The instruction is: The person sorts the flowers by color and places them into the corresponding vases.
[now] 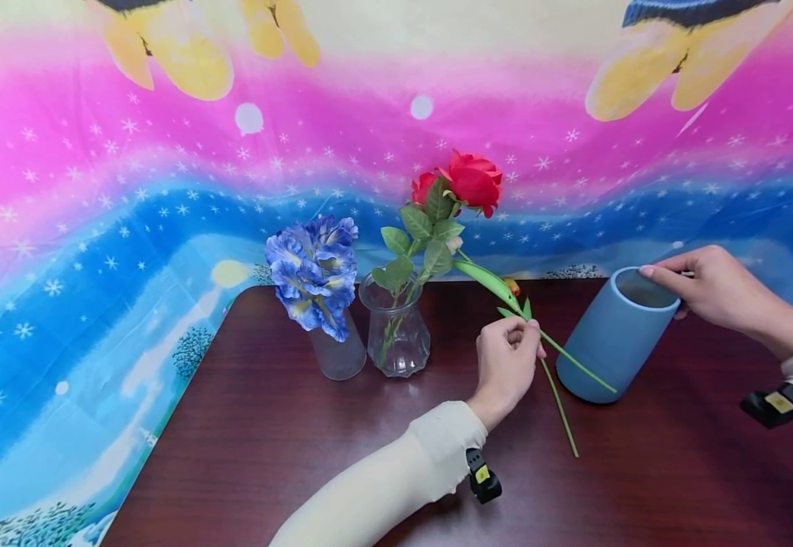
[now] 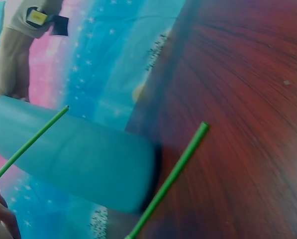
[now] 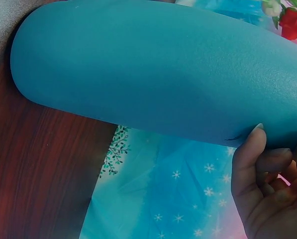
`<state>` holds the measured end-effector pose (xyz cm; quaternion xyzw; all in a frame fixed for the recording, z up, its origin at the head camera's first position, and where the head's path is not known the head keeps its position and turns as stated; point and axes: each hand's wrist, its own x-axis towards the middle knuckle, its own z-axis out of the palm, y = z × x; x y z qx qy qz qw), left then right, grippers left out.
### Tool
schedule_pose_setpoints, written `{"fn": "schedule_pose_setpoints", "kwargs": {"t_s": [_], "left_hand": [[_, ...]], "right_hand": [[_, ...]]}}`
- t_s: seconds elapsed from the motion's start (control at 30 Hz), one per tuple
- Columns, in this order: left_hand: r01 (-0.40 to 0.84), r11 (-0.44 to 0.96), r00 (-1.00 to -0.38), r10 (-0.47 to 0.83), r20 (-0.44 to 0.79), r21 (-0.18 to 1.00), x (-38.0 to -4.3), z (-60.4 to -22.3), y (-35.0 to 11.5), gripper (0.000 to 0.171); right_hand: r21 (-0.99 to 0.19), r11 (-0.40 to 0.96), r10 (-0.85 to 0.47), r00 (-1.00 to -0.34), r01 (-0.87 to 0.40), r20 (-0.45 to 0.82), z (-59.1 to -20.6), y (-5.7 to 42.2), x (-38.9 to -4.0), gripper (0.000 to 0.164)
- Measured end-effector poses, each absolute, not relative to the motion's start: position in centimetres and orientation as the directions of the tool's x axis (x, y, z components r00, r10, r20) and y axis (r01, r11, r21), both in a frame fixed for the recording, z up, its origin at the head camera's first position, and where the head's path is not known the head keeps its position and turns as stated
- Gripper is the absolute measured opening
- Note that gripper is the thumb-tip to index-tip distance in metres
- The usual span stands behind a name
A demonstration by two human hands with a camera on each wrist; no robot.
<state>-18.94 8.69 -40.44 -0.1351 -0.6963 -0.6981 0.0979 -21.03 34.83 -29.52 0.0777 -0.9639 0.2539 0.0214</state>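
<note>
My left hand (image 1: 508, 365) pinches thin green flower stems (image 1: 560, 414) between thumb and fingers. Above the hand are a long green leaf (image 1: 488, 282) and a small orange-yellow bloom (image 1: 511, 286), mostly hidden. Two cut stem ends spread out below; in the left wrist view one stem (image 2: 168, 181) crosses in front of the blue vase (image 2: 83, 154). My right hand (image 1: 718, 292) grips the rim of that tall blue vase (image 1: 615, 342), thumb at the mouth. The vase stands on the table, leaning right in the head view; whether it is truly tilted I cannot tell.
Left of my hands, a clear glass vase (image 1: 399, 349) holds red roses (image 1: 473, 182) with green leaves. Beside it, blue flowers (image 1: 314, 270) fill a frosted vase (image 1: 342, 353). The dark wooden table (image 1: 266, 456) meets a colourful printed cloth (image 1: 342, 99) behind.
</note>
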Motion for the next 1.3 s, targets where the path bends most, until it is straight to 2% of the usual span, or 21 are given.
{"fn": "schedule_pose_setpoints", "kwargs": {"t_s": [0.2, 0.47, 1.3], "left_hand": [[0.355, -0.12, -0.933, 0.026, 0.36, 0.927, -19.0, -38.9, 8.7, 0.031], [0.388, -0.18, -0.918, 0.013, 0.397, 0.904, -19.4, -37.0, 9.2, 0.03], [0.495, -0.078, -0.866, 0.044, 0.499, 0.866, -21.3, -32.2, 10.0, 0.034]], "right_hand": [[-0.492, 0.854, -0.141, -0.986, -0.168, 0.092, -29.6, 34.8, -21.0, 0.046], [-0.492, 0.855, -0.137, -0.986, -0.165, 0.092, -29.6, 34.8, -21.1, 0.046], [-0.494, 0.851, -0.15, -0.984, -0.176, 0.093, -29.6, 34.9, -21.1, 0.044]]}}
